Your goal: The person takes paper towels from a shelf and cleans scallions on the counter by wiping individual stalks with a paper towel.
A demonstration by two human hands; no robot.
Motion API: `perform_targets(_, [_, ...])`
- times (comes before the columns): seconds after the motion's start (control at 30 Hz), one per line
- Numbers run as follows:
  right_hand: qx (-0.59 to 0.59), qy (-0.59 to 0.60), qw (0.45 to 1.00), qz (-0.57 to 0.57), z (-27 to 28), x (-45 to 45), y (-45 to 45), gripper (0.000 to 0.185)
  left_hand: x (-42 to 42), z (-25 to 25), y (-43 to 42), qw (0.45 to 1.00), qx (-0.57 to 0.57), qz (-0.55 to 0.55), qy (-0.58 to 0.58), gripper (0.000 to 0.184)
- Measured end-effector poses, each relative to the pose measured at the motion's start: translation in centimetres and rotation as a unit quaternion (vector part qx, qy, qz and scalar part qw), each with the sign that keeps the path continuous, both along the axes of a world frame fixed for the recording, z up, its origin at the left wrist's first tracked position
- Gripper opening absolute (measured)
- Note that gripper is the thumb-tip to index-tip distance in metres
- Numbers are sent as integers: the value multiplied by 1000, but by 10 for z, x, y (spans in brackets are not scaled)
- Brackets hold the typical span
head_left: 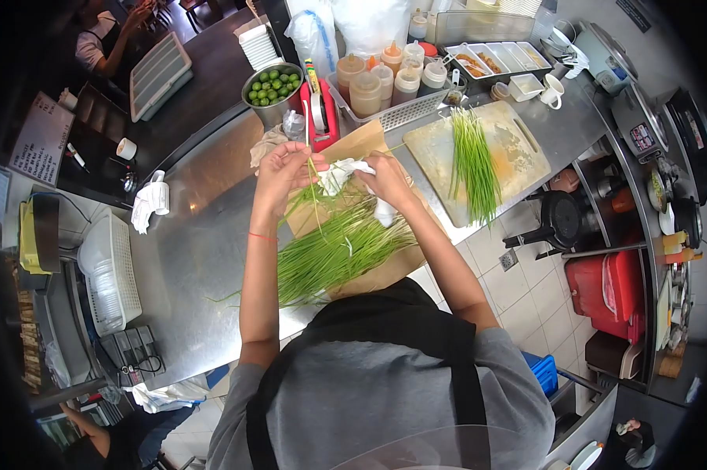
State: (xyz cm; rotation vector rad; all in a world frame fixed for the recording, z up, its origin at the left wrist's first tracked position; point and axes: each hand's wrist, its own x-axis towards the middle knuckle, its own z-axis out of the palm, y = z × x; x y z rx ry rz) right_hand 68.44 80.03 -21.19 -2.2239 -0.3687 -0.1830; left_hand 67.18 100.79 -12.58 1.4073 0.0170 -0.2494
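Note:
My left hand point(288, 174) pinches a few thin green stalks above the steel counter point(189, 258). To its right, my right hand point(386, 178) is closed on a crumpled white cloth or tissue point(338, 175). Beneath both hands a large loose pile of long green stalks point(338, 247) lies on brown paper point(365, 141). Further right, a neat bunch of green stalks with pale ends point(472, 168) rests on a worn cutting board point(526, 153).
Behind the hands are a metal pot of green limes point(273, 86), a red tape dispenser point(320, 117) and a basket of sauce bottles point(400, 110). A folded white cloth point(151, 200) lies left. Other people appear at upper left point(103, 39) and lower left point(103, 439).

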Motion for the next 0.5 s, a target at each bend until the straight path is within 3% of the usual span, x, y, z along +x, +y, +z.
perform_targets(0.07, [54, -51, 997, 26, 7, 1, 0, 17, 3, -3, -2, 1000, 2, -6, 4, 14])
perform_targets(0.3, [123, 113, 985, 51, 42, -4, 3, 30, 10, -17, -11, 1000, 11, 3, 2, 15])
perform_targets(0.4, [333, 235, 913, 12, 66, -15, 12, 37, 11, -23, -15, 1000, 10, 0, -1, 15])
perform_targets(0.5, [352, 284, 890, 61, 46, -5, 16, 31, 14, -31, -20, 1000, -5, -8, -2, 16])
